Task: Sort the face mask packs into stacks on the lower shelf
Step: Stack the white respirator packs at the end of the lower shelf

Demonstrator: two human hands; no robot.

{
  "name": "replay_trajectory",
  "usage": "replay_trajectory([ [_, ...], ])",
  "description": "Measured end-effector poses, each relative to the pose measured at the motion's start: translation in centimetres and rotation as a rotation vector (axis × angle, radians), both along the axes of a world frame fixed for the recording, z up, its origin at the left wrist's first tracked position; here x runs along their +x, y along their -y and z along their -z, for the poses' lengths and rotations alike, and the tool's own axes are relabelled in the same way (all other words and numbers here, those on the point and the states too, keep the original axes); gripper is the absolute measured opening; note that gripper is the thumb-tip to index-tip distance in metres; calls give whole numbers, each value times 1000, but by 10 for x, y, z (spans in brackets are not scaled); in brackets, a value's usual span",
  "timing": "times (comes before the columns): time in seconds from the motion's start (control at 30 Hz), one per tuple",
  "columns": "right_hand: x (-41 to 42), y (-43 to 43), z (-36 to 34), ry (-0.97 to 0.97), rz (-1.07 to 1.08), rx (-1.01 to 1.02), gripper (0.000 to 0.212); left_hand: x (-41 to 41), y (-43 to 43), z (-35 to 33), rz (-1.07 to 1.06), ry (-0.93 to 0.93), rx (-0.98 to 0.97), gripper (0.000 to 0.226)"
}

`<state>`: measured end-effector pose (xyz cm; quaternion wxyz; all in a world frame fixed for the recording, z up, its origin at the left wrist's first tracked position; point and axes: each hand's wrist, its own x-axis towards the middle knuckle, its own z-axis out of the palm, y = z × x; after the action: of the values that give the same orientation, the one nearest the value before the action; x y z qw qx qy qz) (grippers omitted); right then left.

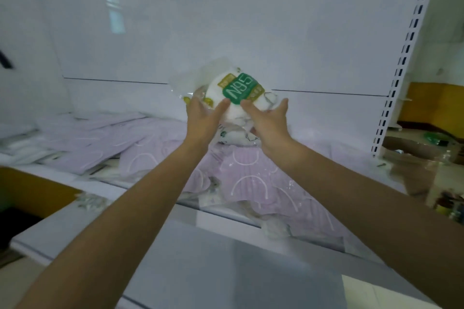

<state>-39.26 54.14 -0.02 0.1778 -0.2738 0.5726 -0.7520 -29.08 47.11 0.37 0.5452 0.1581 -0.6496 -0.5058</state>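
A clear plastic pack of white masks with a green N95 label (239,89) is held up above the shelf, tilted. My left hand (203,118) grips its left side, thumb on the front. My right hand (267,119) grips its right side, thumb near the label. Under them another white mask pack (234,137) lies on a heap of lilac mask packs (253,178) spread over the white shelf (155,246). More lilac packs (95,143) lie flat to the left.
A white back panel (226,20) closes the shelf behind. A slotted white upright (399,65) stands at the right, with a cardboard box (411,158) and clutter beyond it. A yellow surface (32,190) lies at the lower left. White packs (22,148) sit at the far left.
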Motion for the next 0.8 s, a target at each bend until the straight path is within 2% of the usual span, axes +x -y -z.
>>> replay_trajectory([
  [0.07, 4, -5, 2, -128, 25, 102, 119, 13, 14, -1, 22, -43, 105, 39],
  [0.13, -5, -14, -4, -312, 87, 144, 111, 30, 30, -1, 90, -3, 136, 41],
  [0.23, -8, -18, -18, -540, -62, 123, 99, 50, 45, -1, 161, 71, 97, 41],
  [0.3, 2, -7, -18, -570, -209, 129, 90, 57, 52, 0, 157, 52, 82, 41],
  [0.4, 20, 19, -11, -596, -135, 96, 85, 66, 61, -2, 125, 52, 97, 43],
  [0.5, 29, 45, -6, -572, -36, 104, 84, 77, 77, -6, 193, 232, 124, 93],
  [0.57, 32, 59, -7, -552, -22, 115, 80, 86, 91, -7, 222, 273, 43, 102],
  [0.67, 20, 72, -15, -451, 33, 113, 65, 102, 119, -8, 207, 205, -55, 97],
  [0.7, 9, 73, -15, -475, 78, 188, 63, 108, 130, -8, 218, 192, -62, 90],
  [0.8, -25, 72, -2, -579, 145, 677, 73, 127, 161, -3, 198, 256, -86, 59],
])
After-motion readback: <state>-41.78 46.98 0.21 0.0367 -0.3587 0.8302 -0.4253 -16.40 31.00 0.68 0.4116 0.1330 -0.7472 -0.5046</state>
